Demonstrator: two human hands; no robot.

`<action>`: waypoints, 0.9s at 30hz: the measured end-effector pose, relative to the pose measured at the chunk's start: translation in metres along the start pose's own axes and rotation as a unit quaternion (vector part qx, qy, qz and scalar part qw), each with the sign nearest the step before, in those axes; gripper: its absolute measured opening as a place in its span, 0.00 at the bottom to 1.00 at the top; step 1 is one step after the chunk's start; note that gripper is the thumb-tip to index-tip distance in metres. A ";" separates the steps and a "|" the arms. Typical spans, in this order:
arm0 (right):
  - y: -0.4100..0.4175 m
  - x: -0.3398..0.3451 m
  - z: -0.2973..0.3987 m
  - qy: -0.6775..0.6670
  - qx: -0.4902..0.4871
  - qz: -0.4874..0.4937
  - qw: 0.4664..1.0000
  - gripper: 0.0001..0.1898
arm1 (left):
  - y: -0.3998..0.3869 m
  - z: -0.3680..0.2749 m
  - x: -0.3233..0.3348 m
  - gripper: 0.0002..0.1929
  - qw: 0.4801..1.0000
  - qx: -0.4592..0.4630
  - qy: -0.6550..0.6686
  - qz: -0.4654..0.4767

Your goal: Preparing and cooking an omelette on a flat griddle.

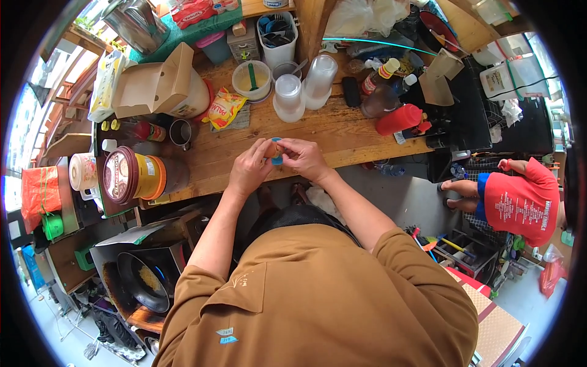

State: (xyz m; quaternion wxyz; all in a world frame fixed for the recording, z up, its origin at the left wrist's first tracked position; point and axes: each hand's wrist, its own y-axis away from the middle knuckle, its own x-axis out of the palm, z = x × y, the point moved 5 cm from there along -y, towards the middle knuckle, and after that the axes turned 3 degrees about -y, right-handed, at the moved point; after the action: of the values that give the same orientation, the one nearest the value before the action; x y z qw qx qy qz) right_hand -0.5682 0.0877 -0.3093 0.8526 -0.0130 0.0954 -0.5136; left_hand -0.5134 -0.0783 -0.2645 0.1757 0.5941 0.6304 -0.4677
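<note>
Over the front part of the wooden table [316, 137], my left hand [250, 167] and my right hand [305, 158] meet at the fingertips. Between them is a small brown rounded thing [274, 149] that looks like an egg; fingers cover much of it. Right below it shows a blue dish or cup [276, 160], partly hidden by my fingers. Beyond my hands stand stacked clear plastic cups [289, 98], a white tub [251, 80] holding a pale yellow mix and a green-handled utensil, and a yellow snack packet [224, 108].
To the left are a metal mug [181, 133] and a large lidded bucket [124, 175]. A red squeeze bottle [399, 119] and a black phone-like object [351, 91] lie to the right. At lower left is a frying pan [144, 282]. A person [518, 202] stands at far right.
</note>
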 end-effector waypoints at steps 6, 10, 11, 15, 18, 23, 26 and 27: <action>0.000 0.000 0.005 0.004 -0.013 0.005 1.000 0.20 | 0.003 0.002 0.002 0.27 1.000 -0.024 0.007 0.009; 0.000 -0.002 0.010 -0.002 0.005 0.012 1.000 0.19 | 0.001 -0.002 -0.001 0.27 1.000 -0.013 0.013 -0.006; 0.000 -0.003 0.011 0.000 0.004 0.008 1.000 0.18 | 0.001 -0.002 0.000 0.26 1.000 -0.008 0.015 -0.005; -0.001 -0.001 0.010 0.011 -0.002 0.013 1.000 0.18 | 0.004 -0.001 -0.001 0.26 1.000 -0.009 0.006 -0.012; -0.001 -0.001 0.009 0.004 -0.006 0.010 1.000 0.19 | 0.006 0.000 -0.001 0.27 1.000 -0.006 -0.010 -0.012; -0.001 -0.001 0.005 0.006 0.005 0.006 1.000 0.20 | 0.004 -0.001 -0.004 0.27 1.000 0.011 -0.012 -0.013; -0.001 0.001 0.001 -0.031 0.040 0.005 0.999 0.20 | 0.003 -0.001 -0.003 0.28 0.999 0.026 -0.024 -0.017; -0.001 0.000 0.003 -0.032 0.040 0.004 0.999 0.20 | 0.003 -0.001 -0.003 0.28 0.999 0.027 -0.024 -0.016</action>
State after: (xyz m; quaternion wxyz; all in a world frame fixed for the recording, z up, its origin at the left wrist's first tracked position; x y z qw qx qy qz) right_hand -0.5687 0.0871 -0.3066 0.8568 0.0050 0.0479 -0.5133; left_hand -0.5098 -0.0793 -0.2625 0.1670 0.5775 0.6223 -0.5013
